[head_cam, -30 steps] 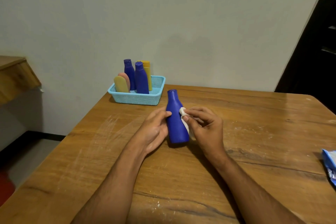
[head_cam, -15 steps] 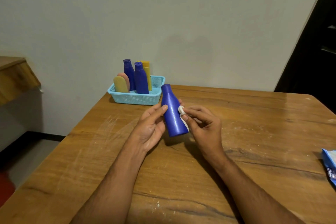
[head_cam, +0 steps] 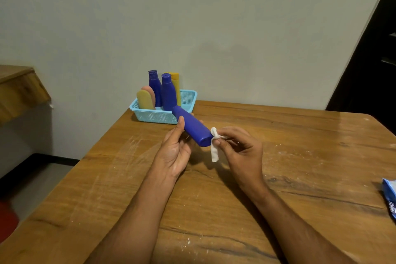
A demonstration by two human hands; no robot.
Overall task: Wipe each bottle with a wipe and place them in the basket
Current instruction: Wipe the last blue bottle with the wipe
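Now the left hand point(head_cam: 174, 150) grips a blue bottle point(head_cam: 194, 126) tilted above the table point(head_cam: 300, 156), cap toward the basket point(head_cam: 160, 114) (five bottles stand inside). Meanwhile the right hand point(head_cam: 240, 150) pinches a white wipe point(head_cam: 214, 146) against the bottle's base.

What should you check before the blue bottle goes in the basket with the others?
1. Bottle held firmly: ok. The left hand grips the blue bottle, tilted, above the table.
2. Wipe under control: ok. The right hand pinches the white wipe at the bottle's base.
3. Bottle wiped all over: cannot tell.
4. Room in the basket: ok. Its right side shows bare mesh.
5. Bottles already inside standing steady: ok. Two blue bottles stand upright.
6. Cap closed on the held bottle: cannot tell.
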